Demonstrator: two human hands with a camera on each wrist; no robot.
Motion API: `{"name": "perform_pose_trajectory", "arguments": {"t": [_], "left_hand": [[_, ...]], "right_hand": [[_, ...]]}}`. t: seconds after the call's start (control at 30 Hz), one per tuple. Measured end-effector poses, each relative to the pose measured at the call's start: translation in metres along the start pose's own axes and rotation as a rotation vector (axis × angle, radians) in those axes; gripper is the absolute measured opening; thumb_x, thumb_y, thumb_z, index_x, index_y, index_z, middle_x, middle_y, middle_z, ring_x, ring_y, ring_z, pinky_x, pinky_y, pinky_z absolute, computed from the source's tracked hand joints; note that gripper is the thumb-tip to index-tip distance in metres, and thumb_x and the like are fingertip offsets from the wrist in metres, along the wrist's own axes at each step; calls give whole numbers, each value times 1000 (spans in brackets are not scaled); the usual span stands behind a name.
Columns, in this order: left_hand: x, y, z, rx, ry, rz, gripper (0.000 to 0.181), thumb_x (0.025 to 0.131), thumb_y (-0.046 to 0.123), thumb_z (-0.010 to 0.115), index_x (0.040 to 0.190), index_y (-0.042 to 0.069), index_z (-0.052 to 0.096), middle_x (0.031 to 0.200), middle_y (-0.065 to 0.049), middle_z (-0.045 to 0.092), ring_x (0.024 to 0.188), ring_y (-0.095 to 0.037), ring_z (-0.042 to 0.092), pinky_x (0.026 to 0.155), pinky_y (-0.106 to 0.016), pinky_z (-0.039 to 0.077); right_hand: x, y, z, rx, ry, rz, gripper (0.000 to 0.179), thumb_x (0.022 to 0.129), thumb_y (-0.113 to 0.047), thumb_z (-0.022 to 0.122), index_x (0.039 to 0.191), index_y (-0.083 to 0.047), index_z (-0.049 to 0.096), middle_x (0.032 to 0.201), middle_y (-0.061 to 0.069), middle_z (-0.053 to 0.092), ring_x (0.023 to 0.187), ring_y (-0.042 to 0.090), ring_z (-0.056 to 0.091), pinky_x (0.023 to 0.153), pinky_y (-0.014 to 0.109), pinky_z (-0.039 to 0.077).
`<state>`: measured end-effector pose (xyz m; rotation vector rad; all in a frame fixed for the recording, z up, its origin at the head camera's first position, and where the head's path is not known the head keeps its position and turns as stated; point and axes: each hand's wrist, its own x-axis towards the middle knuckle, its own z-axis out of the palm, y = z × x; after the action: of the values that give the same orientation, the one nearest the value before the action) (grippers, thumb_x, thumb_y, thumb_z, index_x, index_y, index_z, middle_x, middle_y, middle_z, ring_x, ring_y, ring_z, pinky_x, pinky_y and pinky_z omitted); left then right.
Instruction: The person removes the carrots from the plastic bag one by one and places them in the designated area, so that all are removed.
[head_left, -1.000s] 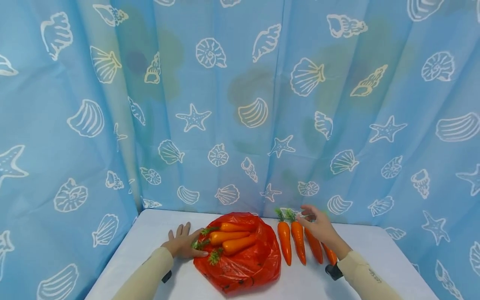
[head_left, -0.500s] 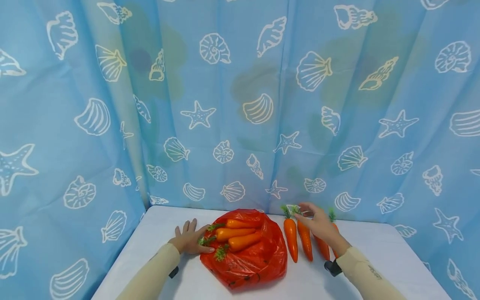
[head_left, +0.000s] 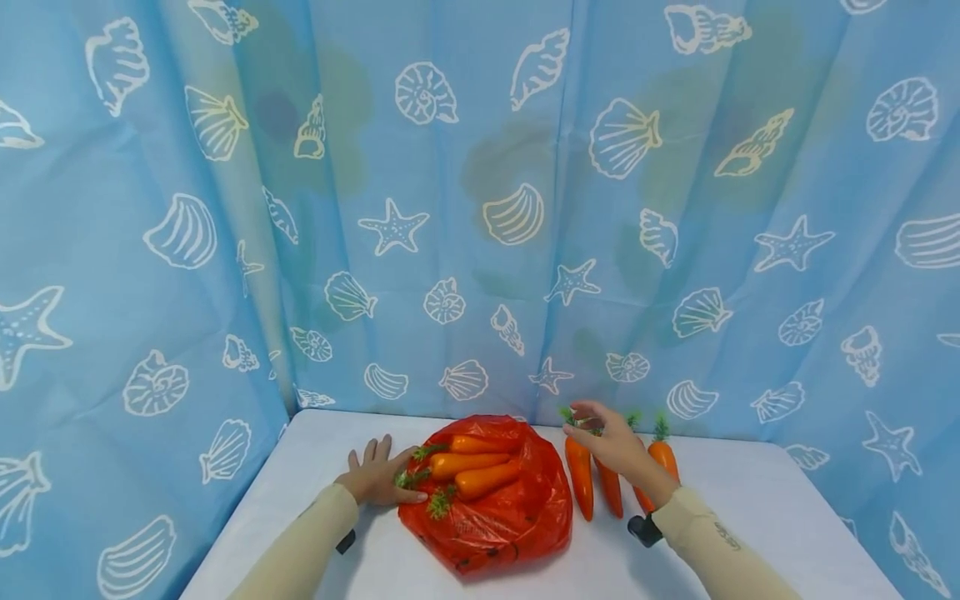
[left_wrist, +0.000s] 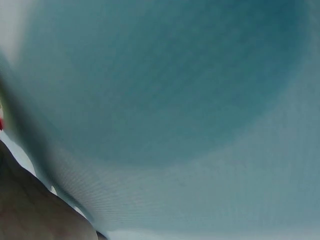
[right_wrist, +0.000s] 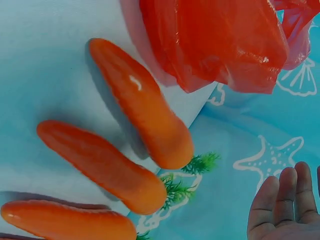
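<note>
A red plastic bag (head_left: 517, 533) lies on the table with several orange carrots (head_left: 487, 479) showing at its opening, their green tops to the left. My left hand (head_left: 378, 481) rests at the bag's left edge, fingers spread and thumb against the plastic. To the right of the bag, more carrots lie side by side in a row. My right hand (head_left: 611, 442) hovers by the green top of the leftmost carrot (head_left: 580, 479), partly covering the carrots behind it. In the right wrist view its fingers (right_wrist: 285, 200) extend apart from the carrots, holding nothing.
A white table (head_left: 750, 517) carries everything. Behind it hangs a blue curtain (head_left: 450, 208) with white shell and starfish prints, close to the table's back edge. The left wrist view is mostly pale blue, blurred cloth surface.
My right hand has moved left along the carrot row, from the second carrot to the leftmost one, uncovering the rightmost carrot. The left hand stays at the bag. The head view has shifted slightly.
</note>
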<state>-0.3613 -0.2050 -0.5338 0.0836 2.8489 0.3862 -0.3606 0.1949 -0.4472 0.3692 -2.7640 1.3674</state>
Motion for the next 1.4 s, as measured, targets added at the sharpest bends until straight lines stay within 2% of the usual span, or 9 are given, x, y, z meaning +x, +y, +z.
{"name": "perform_pose_trajectory", "arguments": {"t": [0.2,0.43,0.6,0.77,0.97,1.13,1.4], "left_hand": [[-3,-1,-2,-5,-7,-9,98,70,75,69,153,34,35,165,-18,15,149,-49,8,117,-70,1],[-6,1,-4,-13,-14,-9,97,70,72,71,152,34,36,164,-19,16,148,-49,9,116,-72,4],[-2,2,-3,3,-8,-7,97,70,73,70,152,33,37,164,-20,17,148,-49,11,116,-72,4],[-1,-2,3,11,-4,-9,97,69,75,69,151,33,38,163,-20,19,147,-49,13,115,-73,5],[2,-3,4,-12,-6,-1,97,70,76,68,152,35,36,164,-19,15,149,-48,8,116,-71,0],[-3,-4,1,-9,-12,-14,96,72,73,69,152,33,36,164,-20,16,148,-49,10,116,-72,2],[-6,1,-2,4,-2,-10,95,72,73,70,152,33,37,163,-21,17,147,-50,12,115,-73,5]], "right_hand": [[3,-4,7,8,-12,-26,56,92,-39,70,137,-10,53,132,17,59,118,34,57,93,47,56],[4,-9,17,50,-33,-36,54,91,-37,71,136,-12,54,131,14,61,116,33,58,91,43,58],[4,-22,21,69,-36,-58,53,92,-35,70,137,-13,53,133,15,59,118,34,57,93,46,56],[6,-29,31,112,-82,-96,52,93,-34,70,138,-13,53,132,15,60,117,33,58,93,45,56],[8,-33,36,146,-90,-109,49,93,-32,69,136,-12,54,130,13,61,114,31,59,92,44,56],[12,-41,43,157,-135,-136,48,93,-33,70,135,-13,56,128,13,61,113,30,60,90,42,57],[15,-54,54,168,-148,-157,47,92,-30,71,134,-13,57,128,11,61,110,26,61,89,39,57]]}}
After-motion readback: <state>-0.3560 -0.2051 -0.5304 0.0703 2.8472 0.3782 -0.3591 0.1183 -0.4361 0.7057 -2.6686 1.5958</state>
